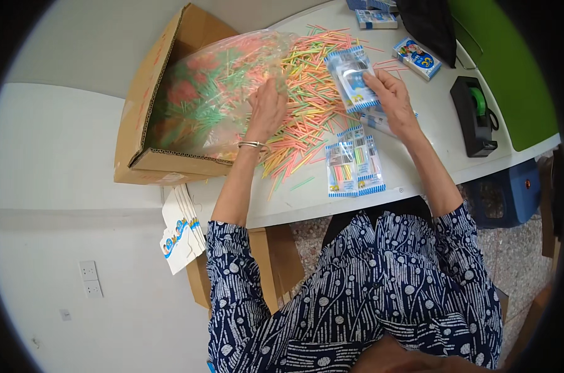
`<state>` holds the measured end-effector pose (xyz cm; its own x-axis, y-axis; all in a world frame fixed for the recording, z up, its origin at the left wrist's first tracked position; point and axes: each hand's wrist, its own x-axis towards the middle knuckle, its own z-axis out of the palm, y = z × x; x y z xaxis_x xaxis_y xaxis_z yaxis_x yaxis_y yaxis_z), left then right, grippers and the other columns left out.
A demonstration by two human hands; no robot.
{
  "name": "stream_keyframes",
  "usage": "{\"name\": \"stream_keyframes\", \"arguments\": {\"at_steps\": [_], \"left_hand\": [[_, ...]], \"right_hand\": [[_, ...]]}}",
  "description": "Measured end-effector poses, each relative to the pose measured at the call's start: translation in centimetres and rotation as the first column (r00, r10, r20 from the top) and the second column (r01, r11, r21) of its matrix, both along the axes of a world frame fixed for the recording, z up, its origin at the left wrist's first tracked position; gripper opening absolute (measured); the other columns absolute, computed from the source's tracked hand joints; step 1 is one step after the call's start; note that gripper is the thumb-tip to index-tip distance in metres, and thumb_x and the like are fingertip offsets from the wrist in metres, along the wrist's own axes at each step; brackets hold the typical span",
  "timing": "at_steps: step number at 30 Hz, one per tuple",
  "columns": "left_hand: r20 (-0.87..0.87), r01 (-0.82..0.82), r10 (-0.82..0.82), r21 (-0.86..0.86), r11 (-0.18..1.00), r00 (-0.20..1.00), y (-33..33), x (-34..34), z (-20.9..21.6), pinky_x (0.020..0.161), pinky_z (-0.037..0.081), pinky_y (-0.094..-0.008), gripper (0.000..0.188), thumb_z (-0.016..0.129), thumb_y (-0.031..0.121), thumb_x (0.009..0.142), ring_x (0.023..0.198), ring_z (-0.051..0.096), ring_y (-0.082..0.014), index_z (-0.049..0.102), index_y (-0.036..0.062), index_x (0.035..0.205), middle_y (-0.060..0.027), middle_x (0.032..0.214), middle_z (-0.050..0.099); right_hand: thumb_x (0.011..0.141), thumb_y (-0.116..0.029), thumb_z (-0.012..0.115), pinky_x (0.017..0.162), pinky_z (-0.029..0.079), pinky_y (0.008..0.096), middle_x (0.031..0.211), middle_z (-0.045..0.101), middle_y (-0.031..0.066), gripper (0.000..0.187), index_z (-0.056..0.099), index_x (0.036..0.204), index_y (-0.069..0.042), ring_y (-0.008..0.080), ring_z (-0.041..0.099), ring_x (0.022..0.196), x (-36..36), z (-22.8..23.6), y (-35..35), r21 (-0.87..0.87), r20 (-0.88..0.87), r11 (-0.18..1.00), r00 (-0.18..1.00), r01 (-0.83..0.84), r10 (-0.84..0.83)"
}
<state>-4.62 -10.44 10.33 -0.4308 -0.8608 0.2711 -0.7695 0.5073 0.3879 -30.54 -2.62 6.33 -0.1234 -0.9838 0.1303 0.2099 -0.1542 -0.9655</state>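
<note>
My right hand [394,102] is closed on a clear and blue plastic packet [350,78], thumb on top, held above the table. Near the box, my left hand [268,107] has its fingers curled at the mouth of a clear plastic bag [232,68]; what they grip, if anything, is hidden. The bag holds thin pink and green sticks and lies partly in an open cardboard box [185,165]. A loose heap of thin coloured sticks [307,93] spreads between my hands. Closer to me lie overlapping packets [355,168] with coloured sticks inside.
A black tape dispenser [471,118] stands at the right. Small blue-and-white boxes [417,59] and a black bag [428,28] lie at the far right. Flat white printed cartons [185,230] rest by the table's left front edge. A blue plastic container [506,196] stands below the table.
</note>
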Motion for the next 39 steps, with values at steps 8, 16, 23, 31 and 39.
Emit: {"name": "stream_keyframes", "arguments": {"at_steps": [8, 16, 23, 31, 39], "left_hand": [[-0.933, 0.581, 0.334, 0.346, 0.737, 0.132, 0.3, -5.2, 1.2, 0.076, 0.051, -0.0322, 0.026, 0.047, 0.016, 0.094, 0.086, 0.061, -0.0214, 0.056, -0.0081, 0.098, -0.015, 0.098, 0.062], [-0.914, 0.339, 0.384, 0.405, 0.849, 0.129, 1.7, -7.6, -2.8, 0.07, 0.047, -0.0275, 0.011, 0.053, 0.008, 0.088, 0.083, 0.058, -0.0129, 0.056, -0.0014, 0.094, -0.0057, 0.092, 0.06], [-0.938, 0.25, 0.334, 0.346, 0.904, 0.092, 1.9, -9.1, -2.8, 0.075, 0.049, -0.0283, 0.018, 0.052, 0.002, 0.088, 0.087, 0.059, -0.0141, 0.05, 0.0002, 0.105, -0.006, 0.099, 0.059], [-0.939, 0.28, 0.315, 0.342, 0.897, 0.138, 0.4, -7.8, -2.9, 0.079, 0.048, -0.0285, 0.032, 0.053, 0.011, 0.092, 0.088, 0.056, -0.014, 0.039, -0.0006, 0.118, -0.0081, 0.104, 0.057], [-0.922, 0.206, 0.352, 0.38, 0.902, 0.159, -2.0, -4.4, -2.9, 0.082, 0.047, -0.03, 0.049, 0.054, 0.026, 0.094, 0.093, 0.058, -0.0189, 0.032, -0.0075, 0.123, -0.014, 0.1, 0.059]], "right_hand": [[0.097, -0.019, 0.047, 0.091, 0.048, 0.0347, 0.109, 0.063, 0.0111, 0.024, 0.055, 0.111, 0.0, 0.0199, 0.062, 0.099, 8.0, 0.2, -4.7, 0.055, 0.817, 0.985, 0.575, -0.164, 0.05], [0.097, -0.016, 0.044, 0.092, 0.048, 0.0369, 0.11, 0.064, 0.01, 0.024, 0.055, 0.114, -0.003, 0.0229, 0.061, 0.101, 10.7, 0.9, -6.3, 0.278, 0.92, 0.958, 0.307, -0.068, -0.245], [0.099, -0.017, 0.04, 0.092, 0.048, 0.0385, 0.113, 0.062, 0.0107, 0.027, 0.053, 0.117, -0.002, 0.0232, 0.061, 0.101, 10.8, 0.8, -6.5, 0.273, 0.912, 0.96, 0.332, -0.052, -0.242], [0.097, -0.015, 0.046, 0.093, 0.047, 0.0366, 0.112, 0.061, 0.0098, 0.024, 0.053, 0.116, -0.002, 0.0217, 0.059, 0.101, 10.5, 0.4, -6.9, 0.166, 0.914, 0.985, 0.382, -0.052, -0.134], [0.089, -0.019, 0.062, 0.079, 0.048, 0.0238, 0.095, 0.065, 0.0027, 0.024, 0.061, 0.104, -0.001, 0.008, 0.061, 0.086, 6.2, 1.2, -5.6, 0.025, 0.545, 1.0, 0.838, -0.01, -0.005]]}}
